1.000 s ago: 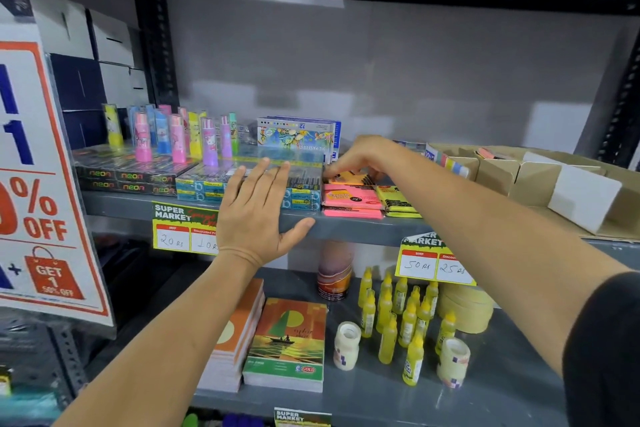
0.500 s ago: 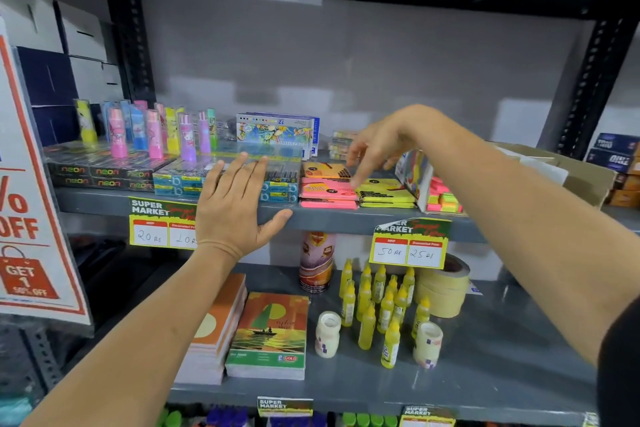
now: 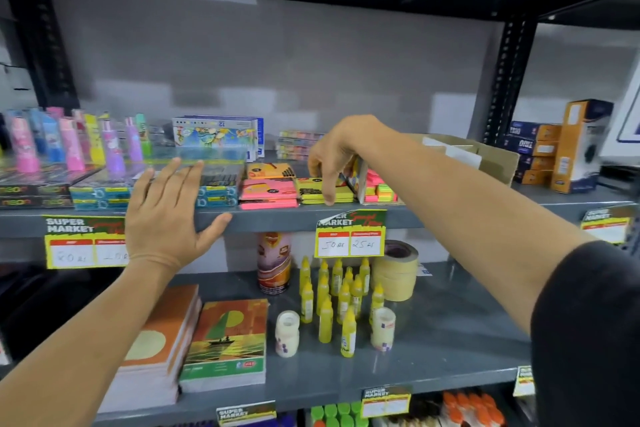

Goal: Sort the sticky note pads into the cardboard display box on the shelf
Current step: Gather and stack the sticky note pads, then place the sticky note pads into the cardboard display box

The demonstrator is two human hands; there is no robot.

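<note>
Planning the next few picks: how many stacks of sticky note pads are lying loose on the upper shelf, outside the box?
3: an orange stack at the back, a pink stack in front of it, a yellow stack under the right hand. That hand may hide more.

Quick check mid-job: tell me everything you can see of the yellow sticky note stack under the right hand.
The yellow sticky note stack is several flat pads with a dark printed label on top, apparently in clear wrap. It lies level at the front edge of the upper shelf, beside the pink stack and just left of the cardboard display box. The right hand curls over it, fingertips on its top and front edge; not lifted.
</note>
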